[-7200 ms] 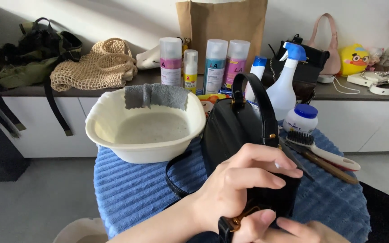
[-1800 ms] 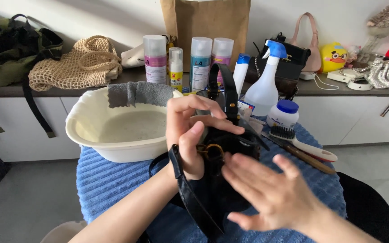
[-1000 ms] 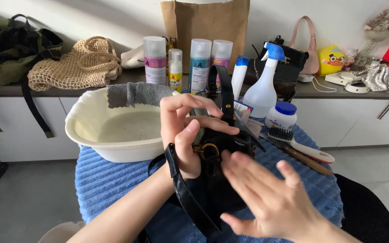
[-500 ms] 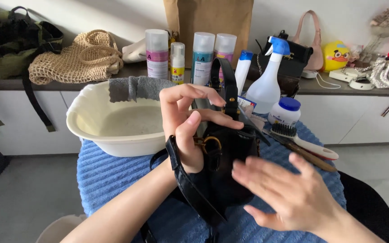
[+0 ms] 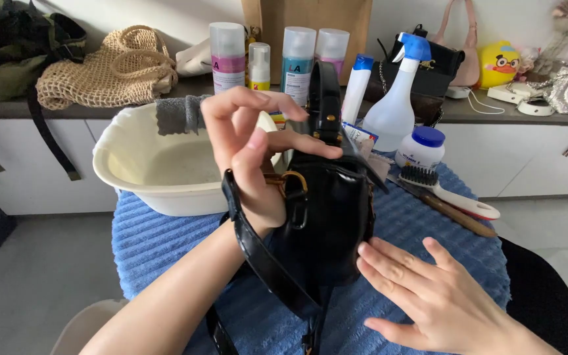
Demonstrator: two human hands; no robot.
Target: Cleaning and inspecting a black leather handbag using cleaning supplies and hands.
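Observation:
A small black leather handbag (image 5: 330, 223) with gold fittings stands upright on a blue ribbed towel (image 5: 165, 243). My left hand (image 5: 251, 151) rests against the bag's upper left side by the gold ring, fingers spread and raised, thumb toward the top flap. The bag's black strap (image 5: 258, 250) loops over my left wrist. My right hand (image 5: 422, 296) lies flat and open against the bag's lower right side, fingertips touching the leather.
A cream basin (image 5: 133, 164) with a grey cloth (image 5: 179, 113) on its rim stands at left. Spray cans (image 5: 228, 56), a white spray bottle (image 5: 396, 105), a white jar (image 5: 421, 146) and a brush (image 5: 451, 190) stand behind and right. Bags line the back counter (image 5: 507, 112).
My left hand has shifted on the bag's top with its fingers lifting open. My right hand has moved in from the right until its fingertips touch the bag's side.

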